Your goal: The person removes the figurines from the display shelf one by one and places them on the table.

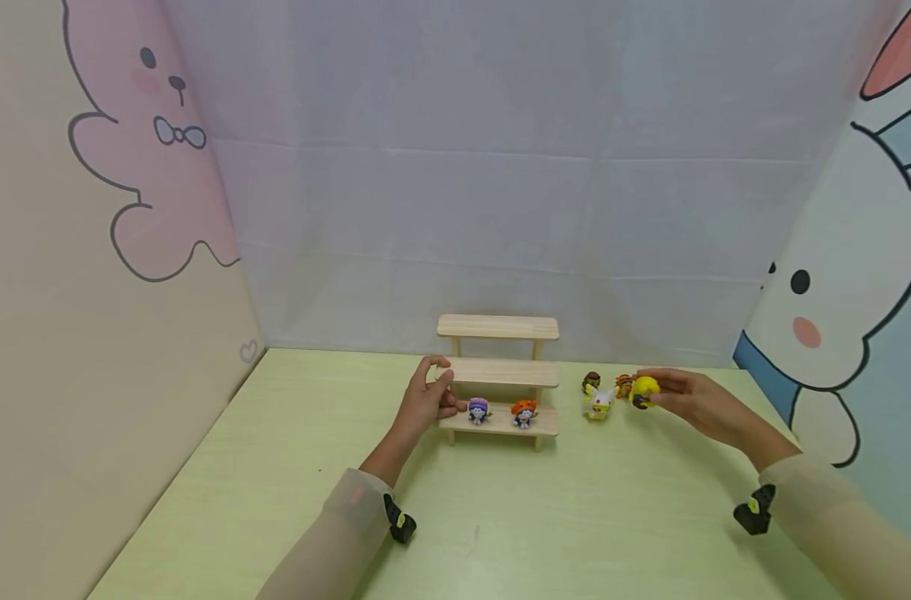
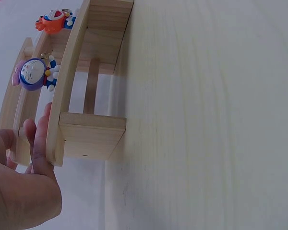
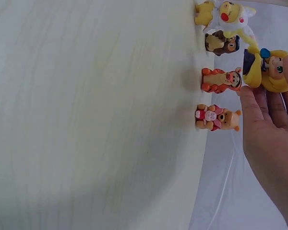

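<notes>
My left hand [image 1: 425, 402] grips the left end of a three-tier wooden display stand [image 1: 498, 373], its fingers curled around the middle board. Two small Doraemon-like figurines stand on the lowest board: one with a purple top [image 1: 478, 409], the other with an orange top [image 1: 524, 412]. Over on the right, my right hand [image 1: 695, 407] pinches a yellow-haired girl figurine [image 3: 269, 71] between thumb and fingers, raised off the table. Near it stand a white-and-yellow figurine [image 1: 598, 403], a brown owl figurine [image 3: 222, 43], a Tigger figurine [image 3: 222, 80] and a Winnie-the-Pooh figurine [image 3: 217, 118].
The pale wooden table [image 1: 455, 517] meets a white cloth backdrop [image 1: 500, 208] behind the stand. Printed cartoon panels rise on both sides, a pink bear [image 1: 147, 167] on the left and a white rabbit [image 1: 838, 275] on the right.
</notes>
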`<state>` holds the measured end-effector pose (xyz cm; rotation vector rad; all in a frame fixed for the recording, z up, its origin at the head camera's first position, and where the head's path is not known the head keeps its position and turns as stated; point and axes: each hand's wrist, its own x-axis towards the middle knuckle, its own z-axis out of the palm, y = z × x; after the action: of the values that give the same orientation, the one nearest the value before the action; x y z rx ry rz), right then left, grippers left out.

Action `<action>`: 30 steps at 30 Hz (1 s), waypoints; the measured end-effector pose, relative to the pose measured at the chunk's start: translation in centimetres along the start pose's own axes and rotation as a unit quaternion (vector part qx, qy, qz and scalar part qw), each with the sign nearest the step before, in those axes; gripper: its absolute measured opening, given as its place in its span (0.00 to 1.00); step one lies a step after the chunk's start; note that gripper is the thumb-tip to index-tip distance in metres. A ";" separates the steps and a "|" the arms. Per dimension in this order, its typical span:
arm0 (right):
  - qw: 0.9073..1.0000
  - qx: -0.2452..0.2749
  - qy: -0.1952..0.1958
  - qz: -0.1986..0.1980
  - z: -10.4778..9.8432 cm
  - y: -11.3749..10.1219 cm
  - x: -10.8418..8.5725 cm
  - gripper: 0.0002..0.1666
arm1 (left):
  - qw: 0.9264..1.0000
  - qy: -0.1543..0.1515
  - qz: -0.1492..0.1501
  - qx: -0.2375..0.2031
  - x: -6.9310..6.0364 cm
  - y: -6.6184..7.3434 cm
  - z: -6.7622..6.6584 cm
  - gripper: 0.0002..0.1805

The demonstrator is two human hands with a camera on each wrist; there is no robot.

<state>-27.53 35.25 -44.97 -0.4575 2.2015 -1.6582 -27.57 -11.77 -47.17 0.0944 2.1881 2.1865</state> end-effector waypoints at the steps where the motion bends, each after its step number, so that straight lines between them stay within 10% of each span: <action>1: 1.000 0.000 0.001 0.005 0.0 0.2 0.0 0.36 | 1.000 0.000 0.001 0.001 0.0 0.0 0.0 0.12; 30: 0.999 0.017 -0.020 0.027 0.8 3.5 1.1 0.38 | 1.000 -0.007 0.006 0.004 0.0 -0.3 -0.2 0.13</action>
<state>-28.26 34.98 -48.69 -0.4147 2.1342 -1.6419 -27.58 -11.99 -47.44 0.1232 2.1951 2.1782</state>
